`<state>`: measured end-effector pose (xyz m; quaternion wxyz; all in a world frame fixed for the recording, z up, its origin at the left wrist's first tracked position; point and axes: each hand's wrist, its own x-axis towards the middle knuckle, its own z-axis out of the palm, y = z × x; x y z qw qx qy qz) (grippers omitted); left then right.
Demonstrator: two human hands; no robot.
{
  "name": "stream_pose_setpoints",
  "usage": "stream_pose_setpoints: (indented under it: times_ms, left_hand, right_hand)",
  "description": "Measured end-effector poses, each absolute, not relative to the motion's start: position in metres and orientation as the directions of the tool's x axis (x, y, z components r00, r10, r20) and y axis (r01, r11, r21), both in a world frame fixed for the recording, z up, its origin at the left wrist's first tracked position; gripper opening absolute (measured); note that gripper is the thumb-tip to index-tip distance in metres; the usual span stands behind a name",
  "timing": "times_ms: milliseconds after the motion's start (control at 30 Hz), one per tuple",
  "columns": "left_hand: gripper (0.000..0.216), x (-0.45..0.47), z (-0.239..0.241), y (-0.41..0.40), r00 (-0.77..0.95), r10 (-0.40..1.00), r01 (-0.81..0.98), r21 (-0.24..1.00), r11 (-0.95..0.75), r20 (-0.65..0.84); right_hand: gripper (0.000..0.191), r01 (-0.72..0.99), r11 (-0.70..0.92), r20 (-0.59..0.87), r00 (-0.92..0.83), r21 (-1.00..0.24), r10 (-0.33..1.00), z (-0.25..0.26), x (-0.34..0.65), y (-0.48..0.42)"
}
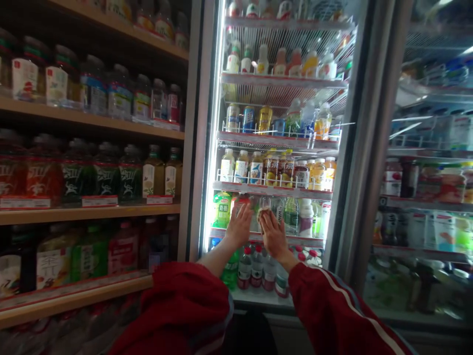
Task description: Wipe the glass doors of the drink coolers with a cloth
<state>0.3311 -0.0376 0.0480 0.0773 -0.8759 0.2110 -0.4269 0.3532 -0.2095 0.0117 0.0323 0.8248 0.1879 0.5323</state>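
Both my arms in red sleeves reach into an open drinks fridge. My left hand [240, 225] rests with fingers stretched up against a bottle with a red label [242, 201] on the lower wire shelf [266, 238]. My right hand [272, 231] sits beside it, fingers wrapped round a small clear bottle [263, 213] on the same shelf. A green bottle [222, 209] stands left of my left hand. Clear and white bottles [299, 217] stand to the right.
The open glass fridge door [424, 162] hangs at the right. More fridge shelves [275, 141] of bottles rise above. Wooden shelves [88, 213] full of drinks line the left. Red-capped bottles [254, 266] stand on the fridge's bottom shelf under my wrists.
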Motion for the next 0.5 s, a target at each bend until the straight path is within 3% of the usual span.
stream_pose_setpoints:
  times_ms: [267, 500]
  left_hand:
    - [0.063, 0.325, 0.052, -0.030, 0.643, -0.376, -0.276, -0.256, -0.926, 0.667]
    - [0.060, 0.323, 0.054, -0.023, 0.636, -0.372, -0.257, -0.269, -0.928, 0.676]
  right_hand:
    - [0.054, 0.270, -0.947, 0.899, 0.349, 0.173, 0.263, 0.034, 0.359, -0.205]
    - [0.058, 0.352, -0.885, 0.813, 0.389, 0.304, 0.433, 0.016, 0.355, -0.190]
